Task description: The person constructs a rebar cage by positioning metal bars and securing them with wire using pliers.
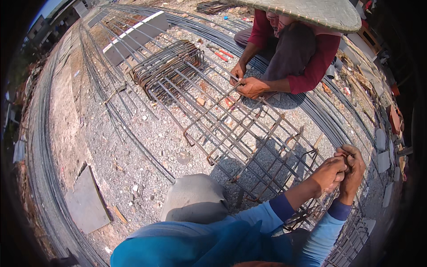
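Both of my hands meet over the near right end of a rebar cage (258,148) made of long straight bars crossed by rusty square stirrups. My left hand (330,174) is closed, its curled fingers against the other hand. Beside it, my right hand (354,171) is raised with fingers bent in and pressed together. Whatever lies between the fingers is too small or hidden to make out. Across the cage a crouching person in a wide woven hat (307,13) has both hands (251,87) on a bar joint. A bundle of rusty stirrups (167,64) sits around the bars farther off.
Pliers with red handles (220,54) lie on the gravel near the other person. A pale concrete block (135,38) lies under the bars' far end. Long loose rebars (322,113) run along the right. A flat grey board (87,202) rests at left; my knee (194,196) is near the cage.
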### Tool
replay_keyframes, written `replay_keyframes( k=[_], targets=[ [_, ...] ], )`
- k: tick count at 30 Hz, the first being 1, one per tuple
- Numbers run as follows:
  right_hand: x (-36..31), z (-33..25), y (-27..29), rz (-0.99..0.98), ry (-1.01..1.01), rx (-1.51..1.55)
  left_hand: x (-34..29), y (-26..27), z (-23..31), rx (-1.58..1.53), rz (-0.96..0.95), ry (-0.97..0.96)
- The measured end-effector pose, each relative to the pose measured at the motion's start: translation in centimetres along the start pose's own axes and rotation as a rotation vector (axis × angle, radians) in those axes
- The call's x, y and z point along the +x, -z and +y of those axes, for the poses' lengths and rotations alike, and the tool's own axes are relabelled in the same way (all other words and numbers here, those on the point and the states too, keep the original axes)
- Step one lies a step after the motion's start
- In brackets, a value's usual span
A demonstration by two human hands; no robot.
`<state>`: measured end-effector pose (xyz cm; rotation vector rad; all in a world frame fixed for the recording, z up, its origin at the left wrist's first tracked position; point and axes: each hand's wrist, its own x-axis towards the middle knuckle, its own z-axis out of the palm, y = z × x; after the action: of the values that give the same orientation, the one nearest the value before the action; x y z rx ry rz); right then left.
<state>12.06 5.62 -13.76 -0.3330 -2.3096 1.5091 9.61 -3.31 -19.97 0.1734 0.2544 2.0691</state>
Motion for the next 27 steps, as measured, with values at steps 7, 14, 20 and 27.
replay_keyframes(
  k=[7, 14, 20, 27],
  targets=[
    [0.6, -2.6, -4.2, 0.005, 0.148, 0.116, -0.5, -0.7, 3.0, 0.293, 0.076, -0.375],
    [1.5, -0.8, -2.3, 0.036, -0.221, 0.678, 3.7, -3.5, 4.1, 1.219, 0.523, -1.184],
    [1.7, -0.5, 0.8, 0.093, -0.231, 0.802, 6.1, -6.8, 5.9, 0.985, 0.169, -0.515],
    [0.3, -2.0, -2.1, 0.118, -0.161, 0.756, 7.3, -9.3, 9.1, 0.751, 0.179, -0.613]
  ],
)
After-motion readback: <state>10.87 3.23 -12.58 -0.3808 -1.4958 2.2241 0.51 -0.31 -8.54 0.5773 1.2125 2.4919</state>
